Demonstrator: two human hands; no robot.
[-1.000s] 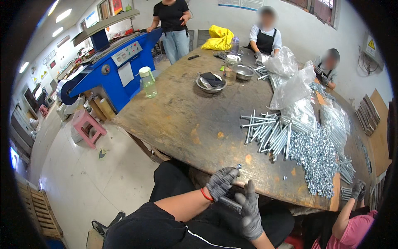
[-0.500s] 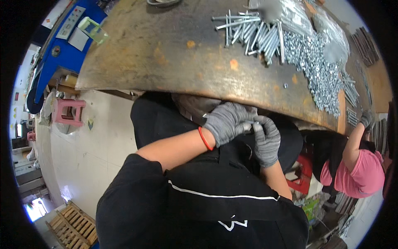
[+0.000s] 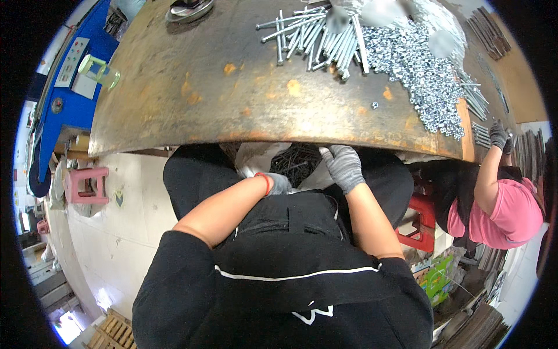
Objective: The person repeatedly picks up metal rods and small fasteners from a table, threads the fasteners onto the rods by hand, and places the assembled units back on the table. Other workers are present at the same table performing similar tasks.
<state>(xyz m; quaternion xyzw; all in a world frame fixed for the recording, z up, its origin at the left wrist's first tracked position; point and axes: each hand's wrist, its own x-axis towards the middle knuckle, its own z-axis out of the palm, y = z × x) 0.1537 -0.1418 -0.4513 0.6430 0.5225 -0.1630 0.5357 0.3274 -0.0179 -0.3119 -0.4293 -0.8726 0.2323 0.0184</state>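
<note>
A pale sack lies open between my knees beneath the table edge, with dark, thin metal pieces inside. My left hand, in a grey glove with a red band at the wrist, is low at the sack's near side. Its fingers are hidden and smeared by motion. Beside the sack's right side is my gloved right hand, close to the table edge. The right fingers are bent together, the thumb a little apart; whatever they hold is hidden. One loose nut sits on the table.
On the worn table lie long bolts and a large heap of nuts. A metal dish stands at the far left. To the right a co-worker in a pink shirt works. A pink stool stands left.
My hands were together at the table edge around a small metal piece; now they are apart. The left has moved down and left to the sack, whose dark contents now show.
</note>
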